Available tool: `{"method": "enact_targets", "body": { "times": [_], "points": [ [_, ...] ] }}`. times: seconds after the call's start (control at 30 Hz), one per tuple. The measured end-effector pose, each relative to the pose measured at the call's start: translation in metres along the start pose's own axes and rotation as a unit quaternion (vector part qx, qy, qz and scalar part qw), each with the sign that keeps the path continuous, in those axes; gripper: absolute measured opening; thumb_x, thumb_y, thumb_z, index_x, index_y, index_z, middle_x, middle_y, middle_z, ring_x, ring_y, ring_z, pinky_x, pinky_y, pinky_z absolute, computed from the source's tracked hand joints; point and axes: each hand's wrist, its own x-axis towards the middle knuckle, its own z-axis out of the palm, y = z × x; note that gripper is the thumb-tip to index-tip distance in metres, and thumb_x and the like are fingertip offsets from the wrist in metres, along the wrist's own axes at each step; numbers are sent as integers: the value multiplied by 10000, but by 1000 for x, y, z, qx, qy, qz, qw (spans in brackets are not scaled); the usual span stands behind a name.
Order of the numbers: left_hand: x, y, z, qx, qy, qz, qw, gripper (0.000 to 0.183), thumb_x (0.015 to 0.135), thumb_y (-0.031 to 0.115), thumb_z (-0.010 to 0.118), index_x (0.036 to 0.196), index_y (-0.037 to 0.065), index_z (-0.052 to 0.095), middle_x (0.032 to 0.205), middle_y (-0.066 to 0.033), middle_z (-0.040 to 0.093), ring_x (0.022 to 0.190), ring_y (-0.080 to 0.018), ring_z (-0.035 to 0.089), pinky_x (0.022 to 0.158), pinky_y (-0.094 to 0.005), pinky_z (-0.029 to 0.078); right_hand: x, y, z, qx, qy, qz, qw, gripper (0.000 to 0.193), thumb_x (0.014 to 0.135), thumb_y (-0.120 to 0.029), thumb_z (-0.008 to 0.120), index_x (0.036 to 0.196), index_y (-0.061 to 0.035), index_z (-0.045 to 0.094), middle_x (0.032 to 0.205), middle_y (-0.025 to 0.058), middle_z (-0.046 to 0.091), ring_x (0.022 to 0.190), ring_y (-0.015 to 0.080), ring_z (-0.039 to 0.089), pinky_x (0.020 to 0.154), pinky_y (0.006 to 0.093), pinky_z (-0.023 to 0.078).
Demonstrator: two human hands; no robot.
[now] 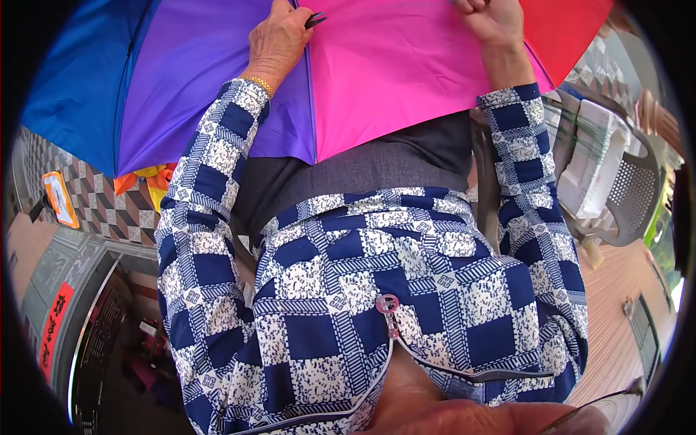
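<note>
Left hand (pixel 278 38): fingers closed on a dark pointed tool (pixel 315 21), over multicoloured panelled fabric (pixel 199 80). Right hand (pixel 500 23): fingers curled at the pink panel (pixel 395 72); whether gripping, I cannot tell.

Soft, fairly bright daylight spreads over the pink fabric (pixel 395 65) in front of me, leaving only faint shadows in its creases. The pattern on my sleeves (pixel 210 152) looks sharp. At lower left, a doorway (pixel 134 341) sinks into murky dimness; at far right, greenery (pixel 658 233) is washed out by glare. The fisheye lens bends the walls (pixel 609 326) into curves, black fills the corners, and the upper edge crops my right hand (pixel 499 27).
</note>
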Motion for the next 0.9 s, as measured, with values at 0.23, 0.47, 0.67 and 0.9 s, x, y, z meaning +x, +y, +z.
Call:
{"method": "enact_targets", "body": {
  "times": [0.23, 0.47, 0.67, 0.9],
  "points": [
    [-25, -13, 10, -54, -213, -166, 961, 213, 824, 249, 656, 1009, 153, 613, 894, -61, 612, 818, -310, 622, 640, -413, 506, -40, -51, 43, -136, -17, -118, 984, 97, 952, -161, 475, 902, -111, 542, 572, -51, 373, 414, 73, 294, 400, 241, 250],
    [-21, 6, -3, -91, -185, -225, 952, 247, 830, 276, 651, 1020, 125, 603, 951, -80, 609, 832, -315, 622, 674, -417, 503, -47, -49, 65, -205, 14, -143, 968, 82, 950, -149, 478, 965, -108, 547, 580, -46, 395, 411, 67, 317, 390, 227, 262],
    [-18, 16, -15, -56, -148, -180, 971, 263, 809, 268, 668, 960, 73, 576, 917, -122, 596, 802, -335, 629, 665, -446, 508, -53, -64, 42, -183, 31, -142, 972, 82, 951, -154, 482, 980, -108, 543, 584, -43, 405, 413, 66, 332, 391, 223, 278],
    [0, 18, -16, 1, -294, -144, 945, 247, 830, 266, 645, 945, 51, 607, 886, -118, 600, 812, -334, 617, 684, -433, 505, -72, -64, 39, -176, 39, -142, 973, 91, 957, -162, 478, 988, -106, 544, 585, -40, 406, 415, 68, 340, 391, 223, 282]
  ]
}}
